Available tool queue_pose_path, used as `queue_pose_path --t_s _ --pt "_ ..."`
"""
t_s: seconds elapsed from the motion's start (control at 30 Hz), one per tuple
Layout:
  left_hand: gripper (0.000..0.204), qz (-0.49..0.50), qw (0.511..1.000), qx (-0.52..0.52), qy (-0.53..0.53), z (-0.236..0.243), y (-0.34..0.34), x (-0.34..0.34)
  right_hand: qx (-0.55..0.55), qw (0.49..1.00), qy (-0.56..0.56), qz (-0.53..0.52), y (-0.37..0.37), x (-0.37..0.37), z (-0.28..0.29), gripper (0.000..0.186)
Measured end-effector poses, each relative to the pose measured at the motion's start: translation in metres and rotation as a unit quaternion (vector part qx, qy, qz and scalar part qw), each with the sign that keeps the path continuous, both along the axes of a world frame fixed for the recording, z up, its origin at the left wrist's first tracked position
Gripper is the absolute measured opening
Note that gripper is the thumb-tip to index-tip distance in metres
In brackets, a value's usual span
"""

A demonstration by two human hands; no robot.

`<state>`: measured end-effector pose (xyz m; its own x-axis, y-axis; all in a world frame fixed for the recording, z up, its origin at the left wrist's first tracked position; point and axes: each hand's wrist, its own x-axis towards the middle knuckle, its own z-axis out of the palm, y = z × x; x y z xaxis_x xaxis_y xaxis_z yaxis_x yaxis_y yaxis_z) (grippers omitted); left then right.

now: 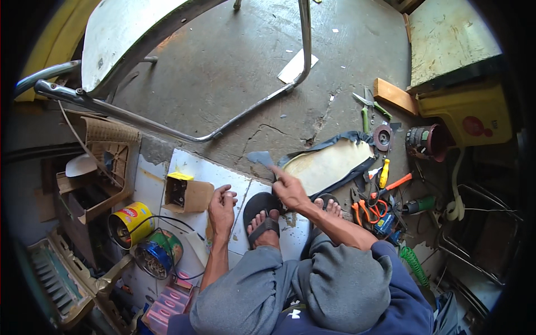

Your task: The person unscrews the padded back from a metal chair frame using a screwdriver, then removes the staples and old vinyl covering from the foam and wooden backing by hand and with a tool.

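1. Grey concrete floor (206,72) stretches ahead of both your hands, meeting white tiles (192,162) closer in.
2. Your right hand (291,192) reaches over the tiles' edge, index finger extended to a grey scrap (259,158); whether the fingers grip it, one cannot tell.
3. Just ahead and to the right of that hand lies a cream pad (329,164) rimmed in dark cloth.
4. Your left hand (222,212) hangs above the tiles, fingers loosely curled, nothing seen in it; an open carton (198,196) stands just to its left.
5. Well right of your right hand lie a yellow screwdriver (384,174) and orange-handled pliers (365,212); green shears (365,114) lie farther ahead.
6. Beyond the carton, left of your left hand, sits a yellow tin (139,223); a chair (120,47) stands ahead.
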<state>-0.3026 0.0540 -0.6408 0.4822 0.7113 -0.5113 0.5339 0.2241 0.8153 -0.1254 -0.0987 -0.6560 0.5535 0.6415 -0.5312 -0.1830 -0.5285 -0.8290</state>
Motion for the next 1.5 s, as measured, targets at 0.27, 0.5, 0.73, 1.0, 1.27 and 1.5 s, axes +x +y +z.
queue_pose_path --t_s 0.27,0.5,0.73,1.0,1.27,1.5 --pt "0.035 -0.240 0.934 0.258 -0.054 -0.018 -0.036 0.135 -0.093 0.971 -0.061 -0.211 -0.048 0.041 -0.014 0.062" --pt "0.024 -0.426 0.864 0.255 -0.079 -0.040 -0.036 0.223 -0.087 0.967 -0.002 -0.238 -0.060 0.049 -0.016 0.061" --pt "0.033 -0.380 0.914 0.118 0.077 -0.050 -0.036 0.243 -0.114 0.978 -0.046 -0.170 -0.060 0.068 -0.015 0.070" --pt "0.033 -0.362 0.927 0.002 0.101 -0.048 -0.023 0.246 -0.201 0.965 -0.169 0.003 -0.043 0.059 -0.006 0.082" --pt "0.032 -0.320 0.932 -0.151 0.076 -0.067 -0.013 0.252 -0.230 0.940 -0.232 0.099 -0.036 0.049 -0.006 0.086" --pt "0.039 -0.314 0.923 -0.214 0.056 -0.063 -0.008 0.253 -0.189 0.939 -0.208 0.197 -0.023 0.024 0.000 0.074"
